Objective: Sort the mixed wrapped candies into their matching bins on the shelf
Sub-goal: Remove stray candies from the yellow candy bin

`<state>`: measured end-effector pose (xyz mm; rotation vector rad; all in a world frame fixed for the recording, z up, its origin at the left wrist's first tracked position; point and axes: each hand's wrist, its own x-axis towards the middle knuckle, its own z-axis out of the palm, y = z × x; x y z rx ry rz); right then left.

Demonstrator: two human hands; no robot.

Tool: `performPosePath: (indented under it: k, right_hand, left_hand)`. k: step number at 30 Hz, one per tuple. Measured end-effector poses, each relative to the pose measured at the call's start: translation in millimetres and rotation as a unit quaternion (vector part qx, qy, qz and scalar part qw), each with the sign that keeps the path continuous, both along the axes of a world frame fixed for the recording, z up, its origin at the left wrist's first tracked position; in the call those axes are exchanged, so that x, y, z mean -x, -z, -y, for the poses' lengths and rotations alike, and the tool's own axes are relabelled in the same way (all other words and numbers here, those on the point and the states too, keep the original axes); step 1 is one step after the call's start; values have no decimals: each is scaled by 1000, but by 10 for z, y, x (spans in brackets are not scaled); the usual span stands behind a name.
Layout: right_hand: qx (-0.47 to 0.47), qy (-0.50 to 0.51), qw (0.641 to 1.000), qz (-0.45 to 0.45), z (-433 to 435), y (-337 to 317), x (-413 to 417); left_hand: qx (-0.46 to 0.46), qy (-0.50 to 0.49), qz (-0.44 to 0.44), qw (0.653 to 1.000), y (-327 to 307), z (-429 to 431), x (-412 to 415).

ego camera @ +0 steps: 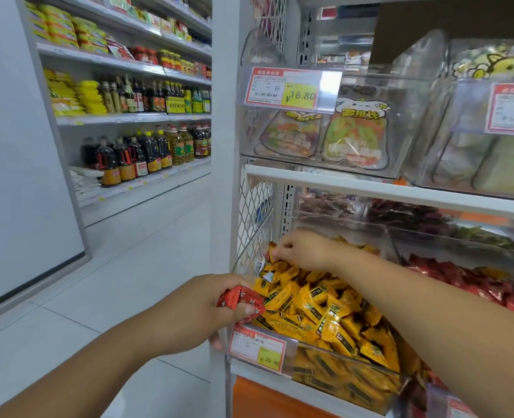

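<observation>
- Your left hand point(201, 309) clenches red candies point(243, 300) at the yellow bin's point(349, 384) front corner; you park the strays there, it seems, so the other hand can pick.
- Your right hand point(301, 250) pinches a wrapper at the back of the yellow candies point(325, 309); which sort, you cannot tell.
- The red bin point(472, 279) lies right; your right forearm crosses the way there.

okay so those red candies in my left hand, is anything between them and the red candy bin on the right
Yes. The right forearm stretches across the yellow candy bin, lying between the red candies in the left hand and the red candy bin. The right hand is picking at the yellow pile's far corner.
</observation>
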<state>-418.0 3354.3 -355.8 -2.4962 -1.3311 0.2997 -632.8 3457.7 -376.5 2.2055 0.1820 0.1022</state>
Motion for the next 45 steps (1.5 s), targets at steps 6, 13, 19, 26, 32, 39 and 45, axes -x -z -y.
performPosePath:
  k: [6,13,19,26,32,39,45]
  right_hand:
    - [210,-87,970,83,-327,164,-61]
    - [99,-78,986,112,-295,392,-124]
    - [-117,61,990,-57,-287,238,-124]
    - [67,53,994,63,-486,448,-137]
    - [65,47,993,85,-496,545,-143]
    - [-94,77,991,-49,-237,375,-24]
    - [-170,84,981,-34,626,-73,297]
  left_hand:
    - [23,-1,15,1000,19,-118,-3]
    - [38,8,15,999,42,-158,-13]
    - [36,1,10,999,73,-138,18]
    - [42,9,2,999,80,-160,4]
    - [43,1,2,999,101,-156,27]
    - [17,-7,-2,1000,53,-131,18]
    - [19,-28,54,998,-38,131,-205]
